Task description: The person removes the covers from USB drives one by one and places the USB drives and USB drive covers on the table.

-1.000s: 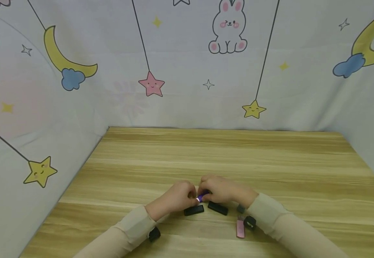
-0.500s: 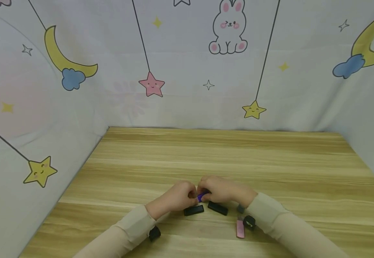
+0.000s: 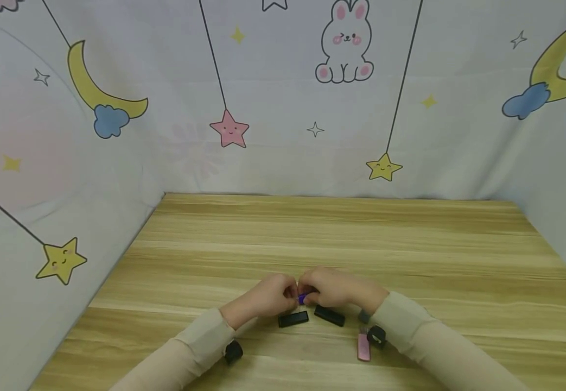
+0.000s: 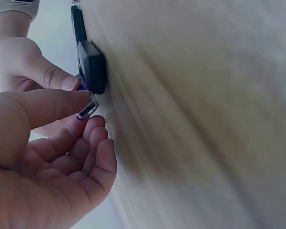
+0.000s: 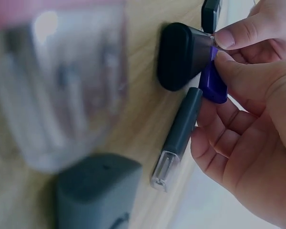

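A small purple stick point(image 5: 212, 80) with a metal-framed tip point(image 4: 88, 109) is between my hands, just above the table. Its exact kind is hard to tell. My right hand point(image 3: 334, 288) pinches the purple body between thumb and fingers. The thumb and fingers of my left hand point(image 3: 270, 298) pinch the metal tip, and the two hands nearly touch. Close below them in the head view lie two black oblong pieces, one black piece point(image 3: 293, 319) on the left and another black piece point(image 3: 329, 315) on the right. Fingers mostly hide the purple stick in the head view.
By the right forearm lie a pink stick point(image 3: 363, 346) with a clear end, a black chunky block point(image 3: 377, 337) and a dark green stick point(image 5: 183, 121) with a clear end. Another black block point(image 3: 234, 353) sits beside the left sleeve. Printed cloth surrounds the wooden table point(image 3: 341, 233).
The hands have drawn slightly closer together, and the bright tip seen a second ago is now mostly covered in the head view. The objects on the table stay put.
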A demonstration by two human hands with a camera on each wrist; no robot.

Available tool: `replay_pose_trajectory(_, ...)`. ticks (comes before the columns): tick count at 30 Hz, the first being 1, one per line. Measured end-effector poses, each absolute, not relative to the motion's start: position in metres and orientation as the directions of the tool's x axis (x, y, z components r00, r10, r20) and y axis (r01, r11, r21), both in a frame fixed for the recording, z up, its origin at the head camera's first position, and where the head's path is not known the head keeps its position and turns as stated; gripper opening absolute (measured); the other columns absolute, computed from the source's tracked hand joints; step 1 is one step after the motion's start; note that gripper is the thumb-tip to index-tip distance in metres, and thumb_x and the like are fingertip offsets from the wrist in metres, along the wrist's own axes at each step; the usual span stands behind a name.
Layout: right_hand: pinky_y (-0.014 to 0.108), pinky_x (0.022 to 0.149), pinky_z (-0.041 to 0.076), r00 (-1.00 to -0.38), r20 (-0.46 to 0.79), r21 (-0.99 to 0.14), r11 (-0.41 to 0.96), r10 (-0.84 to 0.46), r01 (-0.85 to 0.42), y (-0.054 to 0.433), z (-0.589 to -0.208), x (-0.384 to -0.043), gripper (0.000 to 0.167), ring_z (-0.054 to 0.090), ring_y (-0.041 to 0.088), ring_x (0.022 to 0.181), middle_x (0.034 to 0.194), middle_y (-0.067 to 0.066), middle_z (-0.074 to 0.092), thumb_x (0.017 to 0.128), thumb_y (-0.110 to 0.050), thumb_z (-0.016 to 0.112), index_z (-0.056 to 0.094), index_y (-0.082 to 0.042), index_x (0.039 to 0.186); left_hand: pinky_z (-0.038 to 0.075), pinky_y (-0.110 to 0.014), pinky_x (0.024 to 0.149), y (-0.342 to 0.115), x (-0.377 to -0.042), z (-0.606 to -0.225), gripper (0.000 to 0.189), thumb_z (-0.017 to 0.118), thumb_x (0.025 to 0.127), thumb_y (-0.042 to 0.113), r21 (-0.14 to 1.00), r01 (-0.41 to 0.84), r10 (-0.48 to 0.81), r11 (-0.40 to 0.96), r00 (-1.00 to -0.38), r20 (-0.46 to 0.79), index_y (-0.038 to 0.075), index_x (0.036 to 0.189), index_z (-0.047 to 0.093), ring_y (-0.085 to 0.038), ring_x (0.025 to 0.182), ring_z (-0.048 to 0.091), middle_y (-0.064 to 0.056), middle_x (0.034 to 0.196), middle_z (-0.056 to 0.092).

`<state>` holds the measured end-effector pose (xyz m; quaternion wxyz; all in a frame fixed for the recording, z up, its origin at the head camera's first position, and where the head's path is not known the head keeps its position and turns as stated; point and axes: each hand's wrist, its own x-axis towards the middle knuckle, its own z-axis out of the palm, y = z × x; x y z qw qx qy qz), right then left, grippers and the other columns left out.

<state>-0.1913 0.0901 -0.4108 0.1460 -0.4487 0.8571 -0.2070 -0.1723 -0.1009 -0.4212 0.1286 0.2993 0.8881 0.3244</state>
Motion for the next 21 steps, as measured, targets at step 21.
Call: replay_pose_trajectory(21,0.022,0.073,0.05,-0.539,0.093,-0.466,0.442,-0.837,-0.766,0.109,-0.392,-0.189,0.011,0.057,0.006,0.082,0.092,-0.001,0.064,0.092,-0.004,0.061,0.068,-0.005,0.101,0.046,-0.02,0.058,-0.095,-0.175,-0.397,0.009,0.068,0.089,0.009,0.722,0.422,0.627,0.548,-0.779,-0.02,0.006,0.084,0.061,-0.006,0.065,0.053,0.001,0.076,0.063)
